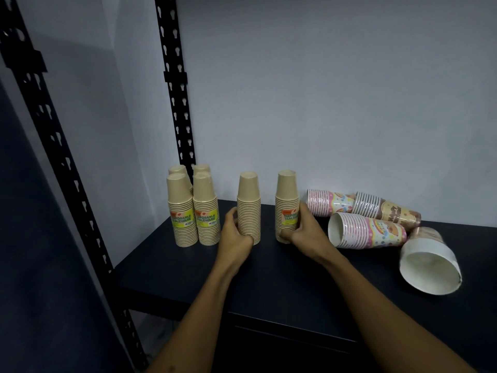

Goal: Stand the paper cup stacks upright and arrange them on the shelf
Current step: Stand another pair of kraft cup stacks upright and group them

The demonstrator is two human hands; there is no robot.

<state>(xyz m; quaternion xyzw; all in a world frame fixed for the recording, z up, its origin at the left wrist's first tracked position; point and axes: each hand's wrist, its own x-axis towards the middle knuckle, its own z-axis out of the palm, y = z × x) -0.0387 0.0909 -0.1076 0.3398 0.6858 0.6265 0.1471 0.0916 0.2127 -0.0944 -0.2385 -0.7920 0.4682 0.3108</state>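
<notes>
Basically two tan cup stacks stood upright mid-shelf, one per hand. Left hand (236, 232) wrapped its fingers round the lower part of the left tan stack (248, 208); right hand (301, 228) gripped the right tan stack (287, 205) low down, thumb across its base, fingers behind the label. Both stacks sat rim-down on the dark shelf (269, 275), apart from each other.

Just left of them, a tidy group of four tan stacks (192, 208) was already upright near the back corner, touching or nearly so. To the right, the patterned stacks were not yet done: pink dotted stack (329, 203) and brown printed stack (387, 208) lay on their sides at the back, a third pink stack (368, 234) lay in front with its open end facing left, and a wide white-lined cup stack (430, 265) lay tipped near the front edge, mouth toward the camera.

Risks, my guess: tall narrow stacks gripped low could tip if slid fast toward the group, and could knock the four over. The right forearm was near the lying pink stack, so a nudge could roll it. The stack by the front edge could roll off.

Black slotted uprights (174, 84) and a pale wall (322, 90) stood behind.
</notes>
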